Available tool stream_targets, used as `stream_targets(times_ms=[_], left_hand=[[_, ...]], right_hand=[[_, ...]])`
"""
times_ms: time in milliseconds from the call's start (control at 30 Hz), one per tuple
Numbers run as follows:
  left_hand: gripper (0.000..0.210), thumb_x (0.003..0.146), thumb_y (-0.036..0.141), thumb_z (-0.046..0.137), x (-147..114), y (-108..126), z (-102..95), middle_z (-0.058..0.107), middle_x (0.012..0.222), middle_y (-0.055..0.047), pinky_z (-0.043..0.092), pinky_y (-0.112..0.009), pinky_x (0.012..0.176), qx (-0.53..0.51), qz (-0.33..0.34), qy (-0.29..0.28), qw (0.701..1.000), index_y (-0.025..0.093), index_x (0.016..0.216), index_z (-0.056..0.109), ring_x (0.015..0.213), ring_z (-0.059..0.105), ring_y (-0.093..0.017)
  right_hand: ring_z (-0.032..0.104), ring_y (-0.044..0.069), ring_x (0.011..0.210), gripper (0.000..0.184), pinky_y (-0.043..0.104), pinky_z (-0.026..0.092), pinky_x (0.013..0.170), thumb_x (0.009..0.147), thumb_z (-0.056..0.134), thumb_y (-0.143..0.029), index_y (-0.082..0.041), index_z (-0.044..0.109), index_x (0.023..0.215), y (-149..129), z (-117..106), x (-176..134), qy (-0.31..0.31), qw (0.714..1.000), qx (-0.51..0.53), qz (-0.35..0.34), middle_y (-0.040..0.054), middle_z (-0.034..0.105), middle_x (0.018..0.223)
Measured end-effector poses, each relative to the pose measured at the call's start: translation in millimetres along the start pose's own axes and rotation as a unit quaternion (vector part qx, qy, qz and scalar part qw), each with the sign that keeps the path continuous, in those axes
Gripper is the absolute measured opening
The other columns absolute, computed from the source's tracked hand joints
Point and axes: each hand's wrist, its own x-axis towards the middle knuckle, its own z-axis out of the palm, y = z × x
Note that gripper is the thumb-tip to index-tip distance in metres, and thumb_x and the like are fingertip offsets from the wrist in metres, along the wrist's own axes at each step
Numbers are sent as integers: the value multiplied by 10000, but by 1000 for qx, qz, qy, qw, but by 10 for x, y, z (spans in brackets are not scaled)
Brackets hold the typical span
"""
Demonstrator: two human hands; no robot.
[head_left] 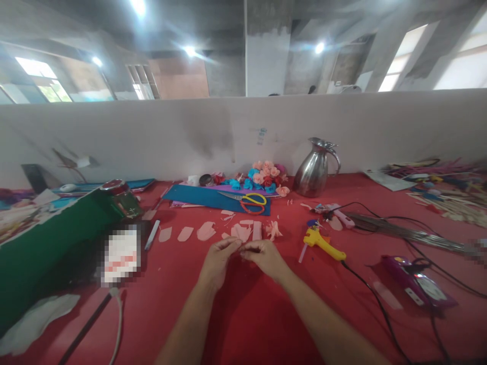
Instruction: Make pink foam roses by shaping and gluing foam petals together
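My left hand (219,258) and my right hand (266,257) meet over the red table, thumbs and fingers pinched together. What lies between the fingertips is too small and hidden to make out. Just beyond them is a cluster of pink crepe-paper petals (242,231). Left of it lie separate cut petals, one (185,233) flat and a small pile (206,230). On the right are a pink paper strip (257,230) and a crumpled pink paper piece (274,230). Scissors (253,202) with yellow and orange handles rest on blue paper (190,196).
A yellow glue gun (323,245) trails a black cord on the right, near a purple power strip (416,284). Behind stand a metal jug (314,170) and paper flowers (266,175). Thin wires (411,233) lie right. A glass jar (122,197) stands left beside a green board (49,248).
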Motion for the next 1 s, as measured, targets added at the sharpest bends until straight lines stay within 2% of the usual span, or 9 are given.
stream_targets(times_ms=[267,533,667,833,1000], left_hand=[[160,616,275,748,-4,3,-10,594,646,-11,425,-223,605,18,13,-24,999,137,632,668,623,526,-116],[157,615,229,739,12,-28,-37,543,563,23,415,-212,549,23,50,-21,998,142,565,619,554,493,-95],[149,618,236,742,7,-29,-29,557,580,22,417,-213,543,9,39,-26,999,142,584,631,557,505,-96],[177,564,222,785,20,-41,-35,614,644,5,430,-214,590,-17,17,10,1000,144,683,680,601,542,-102],[162,570,225,786,0,-20,-25,611,624,1,437,-221,595,-27,5,-6,1000,137,656,680,600,543,-105]], right_hand=[[564,143,601,156,254,419,634,698,602,-287,-198,725,735,-8,-13,2,-13,1000,-17,2,-5,663,617],[530,134,576,186,252,388,613,723,578,-298,-170,690,650,-25,-1,-4,-33,998,-46,-15,-2,627,580],[500,124,553,201,247,367,595,734,570,-302,-170,671,621,-27,6,-11,-32,998,-48,-16,-11,597,554],[493,123,558,223,250,364,603,751,567,-312,-169,662,609,-27,1,-11,-30,998,-54,-28,-12,587,551],[502,129,568,210,256,369,609,741,561,-297,-167,651,601,-26,14,-10,-26,999,-44,-15,-7,584,556]])
